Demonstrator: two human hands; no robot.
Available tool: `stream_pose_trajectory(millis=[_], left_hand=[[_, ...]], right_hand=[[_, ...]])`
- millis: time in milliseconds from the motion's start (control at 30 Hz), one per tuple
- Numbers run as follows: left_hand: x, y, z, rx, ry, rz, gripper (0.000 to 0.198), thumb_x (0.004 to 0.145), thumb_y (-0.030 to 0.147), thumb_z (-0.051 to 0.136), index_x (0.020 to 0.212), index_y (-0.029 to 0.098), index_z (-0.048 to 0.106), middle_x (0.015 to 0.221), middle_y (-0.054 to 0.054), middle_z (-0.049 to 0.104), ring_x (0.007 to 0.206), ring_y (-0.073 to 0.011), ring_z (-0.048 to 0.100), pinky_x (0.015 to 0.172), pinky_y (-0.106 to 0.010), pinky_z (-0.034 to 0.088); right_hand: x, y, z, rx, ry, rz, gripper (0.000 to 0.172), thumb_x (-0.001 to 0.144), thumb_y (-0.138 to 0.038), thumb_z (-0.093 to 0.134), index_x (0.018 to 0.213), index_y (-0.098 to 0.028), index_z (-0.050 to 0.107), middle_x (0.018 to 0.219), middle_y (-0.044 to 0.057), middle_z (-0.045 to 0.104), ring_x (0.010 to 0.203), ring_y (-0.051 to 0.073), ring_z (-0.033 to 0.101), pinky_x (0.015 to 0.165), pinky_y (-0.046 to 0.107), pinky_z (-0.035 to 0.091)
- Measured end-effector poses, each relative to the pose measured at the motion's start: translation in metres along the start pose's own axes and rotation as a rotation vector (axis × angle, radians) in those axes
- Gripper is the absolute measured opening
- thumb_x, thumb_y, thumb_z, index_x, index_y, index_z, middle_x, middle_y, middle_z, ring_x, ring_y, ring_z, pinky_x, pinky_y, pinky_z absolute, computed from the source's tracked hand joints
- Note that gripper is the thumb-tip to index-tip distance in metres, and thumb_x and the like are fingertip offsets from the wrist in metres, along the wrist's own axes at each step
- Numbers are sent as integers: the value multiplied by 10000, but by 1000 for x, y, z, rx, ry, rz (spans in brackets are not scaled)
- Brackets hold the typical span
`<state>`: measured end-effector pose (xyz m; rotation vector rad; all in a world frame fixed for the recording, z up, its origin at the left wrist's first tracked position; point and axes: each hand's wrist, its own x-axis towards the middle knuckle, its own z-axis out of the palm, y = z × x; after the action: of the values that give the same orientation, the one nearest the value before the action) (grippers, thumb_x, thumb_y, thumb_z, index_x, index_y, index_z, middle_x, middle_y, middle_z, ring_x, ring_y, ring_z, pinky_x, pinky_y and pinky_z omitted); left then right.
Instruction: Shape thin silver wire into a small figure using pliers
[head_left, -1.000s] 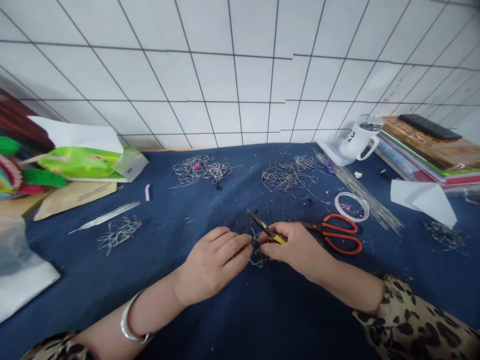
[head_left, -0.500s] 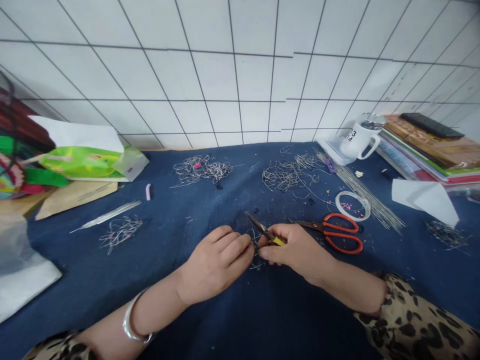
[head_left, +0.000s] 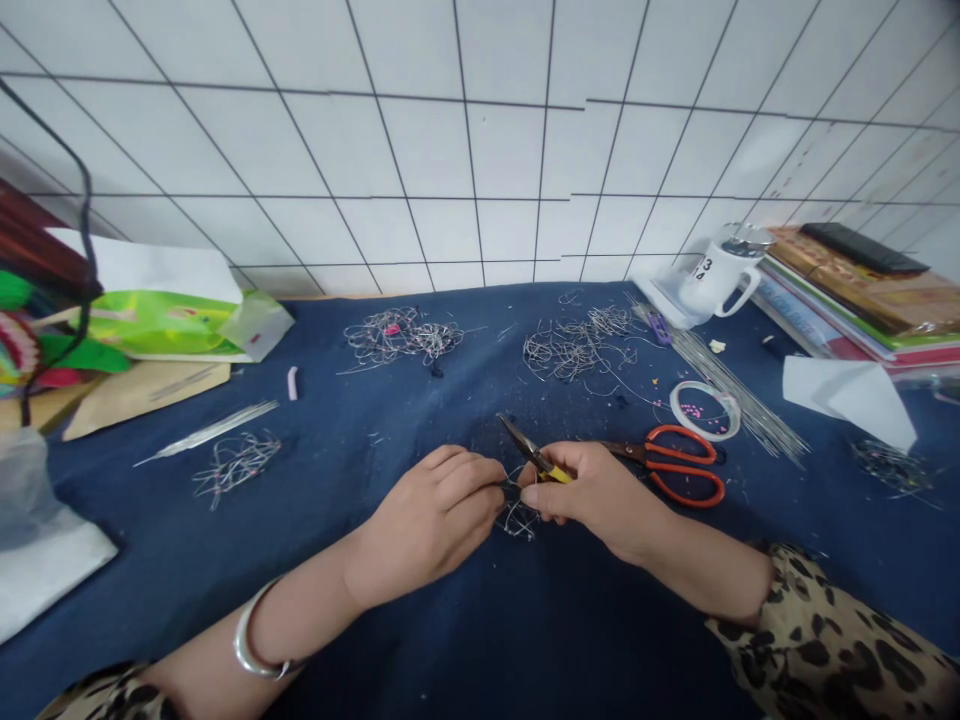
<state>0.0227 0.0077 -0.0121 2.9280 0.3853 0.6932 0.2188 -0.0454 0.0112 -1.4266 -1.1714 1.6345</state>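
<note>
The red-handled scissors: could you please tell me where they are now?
In the head view, the red-handled scissors lie on the blue cloth right of centre, just beside the right hand holding the pliers, with the tape ring behind them.

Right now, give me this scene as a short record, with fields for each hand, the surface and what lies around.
Left hand: fingertips pinched on a small wire tangle
Right hand: grips yellow-handled pliers, tips pointing away
Surface: blue cloth
Beside right hand: red scissors, lying flat
Further back: wire pile, tape roll, white mug
</note>
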Motion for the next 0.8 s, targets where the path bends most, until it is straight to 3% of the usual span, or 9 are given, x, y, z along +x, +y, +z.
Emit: stream_pose_trajectory(millis=[333, 533, 800], left_hand=[[0, -4, -2, -394, 55, -178, 165, 824, 46, 496, 924, 176, 513, 972, -69, 589, 964, -194, 518, 861, -389, 387], [0, -4, -2, -421, 24, -193, 170, 829, 40, 479, 933, 172, 510, 952, -65, 588, 949, -188, 514, 866, -384, 372], [-1, 3, -3, -462, 117, -345, 147, 857, 53, 419, 870, 184, 485, 893, -43, 571, 894, -174, 509, 835, -369, 360]], right_hand=[[3, 2, -4, -50, 24, -26, 118, 698, -220, 591, 798, -162, 569, 624, -37, 515, 567, 74, 462, 532, 206, 366], [4, 4, -3, -38, 21, -33, 134, 692, -228, 598, 806, -163, 573, 628, -43, 508, 567, 72, 457, 539, 203, 366], [4, 2, -2, -193, 28, -88, 105, 716, -210, 571, 815, -176, 570, 668, -50, 506, 593, 66, 448, 562, 194, 360]])
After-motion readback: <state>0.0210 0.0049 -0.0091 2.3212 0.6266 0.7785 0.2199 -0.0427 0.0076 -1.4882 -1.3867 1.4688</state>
